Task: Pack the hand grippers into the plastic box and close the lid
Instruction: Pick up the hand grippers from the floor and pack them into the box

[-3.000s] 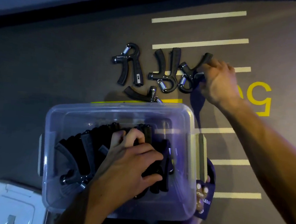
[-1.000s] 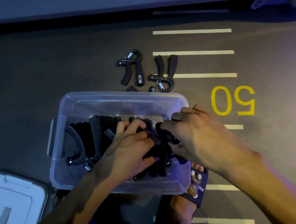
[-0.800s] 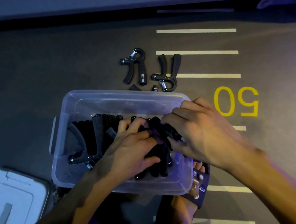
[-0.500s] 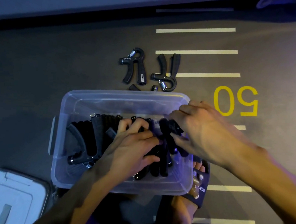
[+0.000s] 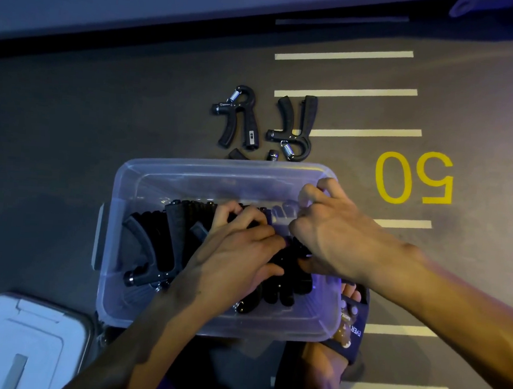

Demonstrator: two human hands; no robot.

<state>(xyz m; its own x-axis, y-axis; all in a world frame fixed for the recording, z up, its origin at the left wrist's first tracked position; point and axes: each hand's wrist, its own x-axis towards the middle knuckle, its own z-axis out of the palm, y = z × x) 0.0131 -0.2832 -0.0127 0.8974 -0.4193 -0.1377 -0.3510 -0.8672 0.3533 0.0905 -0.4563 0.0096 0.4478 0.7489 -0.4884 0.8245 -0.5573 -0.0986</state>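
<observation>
Hand grippers (image 5: 167, 242), black with metal springs, stand packed in a row inside the clear plastic box (image 5: 190, 171), which sits open on the grey floor (image 5: 71, 138). Left hand (image 5: 232, 262) lies over the middle of the row, fingers curled down onto the handles and pressing on them. Right hand (image 5: 331, 239) is at the right end of the row, thumb and fingers pinching a gripper there; that gripper is largely hidden under both hands. Beyond the far wall of the box, two loose grippers lie on the floor: one (image 5: 239, 117) to the left, handles pointing towards the box, and one (image 5: 296, 127) just beside it to the right, handles pointing away. Parts of a third gripper (image 5: 236, 155) show at the far rim, mostly hidden by the box. White lid (image 5: 26, 342) lies on the floor at the near left corner of the box, apart from it. Floor carries white stripes (image 5: 344, 92) and a yellow number marking (image 5: 414, 178) to the right. A foot in a dark sandal (image 5: 349, 325) shows by the near right corner of the box.
</observation>
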